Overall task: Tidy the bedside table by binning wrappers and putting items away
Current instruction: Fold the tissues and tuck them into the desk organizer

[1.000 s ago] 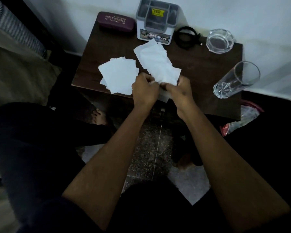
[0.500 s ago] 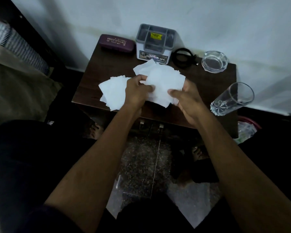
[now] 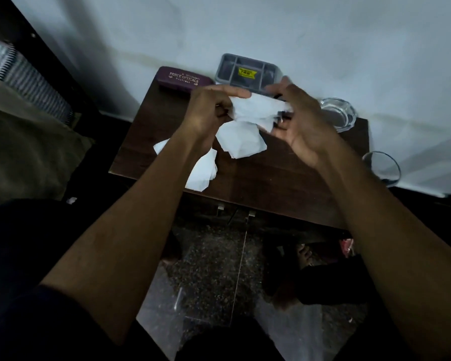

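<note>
Against the pale wall stands the dark wooden bedside table (image 3: 284, 178). Above it I hold my left hand (image 3: 208, 110) and my right hand (image 3: 300, 121), both closed on the crumpled white tissue (image 3: 255, 110) between them, which hangs down. More white tissue sheets (image 3: 203, 170) lie on the table near its front edge, partly under my left forearm. At the back I see a maroon glasses case (image 3: 182, 79), a grey organizer (image 3: 248, 70) and a glass ashtray (image 3: 339, 113).

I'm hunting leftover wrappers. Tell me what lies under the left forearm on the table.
White paper lies on the table, showing on both sides of the left forearm. The arm covers its middle, so anything else beneath stays hidden.
</note>
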`<action>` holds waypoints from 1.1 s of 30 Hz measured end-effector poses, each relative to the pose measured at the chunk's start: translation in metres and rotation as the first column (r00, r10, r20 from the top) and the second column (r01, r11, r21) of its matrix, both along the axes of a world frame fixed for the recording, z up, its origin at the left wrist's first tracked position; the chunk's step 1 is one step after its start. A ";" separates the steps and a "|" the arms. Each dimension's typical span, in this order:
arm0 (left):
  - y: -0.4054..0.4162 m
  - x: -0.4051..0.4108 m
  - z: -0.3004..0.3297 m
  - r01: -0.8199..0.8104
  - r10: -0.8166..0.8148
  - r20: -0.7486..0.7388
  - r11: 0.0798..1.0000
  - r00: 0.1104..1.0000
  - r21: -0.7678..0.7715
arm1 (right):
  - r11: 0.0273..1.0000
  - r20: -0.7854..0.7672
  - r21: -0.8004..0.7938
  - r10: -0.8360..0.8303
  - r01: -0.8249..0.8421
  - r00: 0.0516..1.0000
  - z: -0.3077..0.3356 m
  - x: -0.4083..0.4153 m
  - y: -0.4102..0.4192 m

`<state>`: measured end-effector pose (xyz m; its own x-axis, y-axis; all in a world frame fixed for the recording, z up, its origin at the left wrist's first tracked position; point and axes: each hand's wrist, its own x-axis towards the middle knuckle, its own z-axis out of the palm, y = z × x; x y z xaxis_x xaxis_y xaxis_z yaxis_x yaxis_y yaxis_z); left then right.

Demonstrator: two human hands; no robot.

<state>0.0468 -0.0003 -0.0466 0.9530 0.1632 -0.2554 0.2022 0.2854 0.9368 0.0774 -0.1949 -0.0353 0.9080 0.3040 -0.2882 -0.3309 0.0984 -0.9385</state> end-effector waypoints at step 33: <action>0.017 0.017 -0.067 0.121 0.112 -0.199 0.488 0.974 0.865 | 0.276 0.534 -0.845 0.486 0.457 0.692 -0.015 0.110 0.031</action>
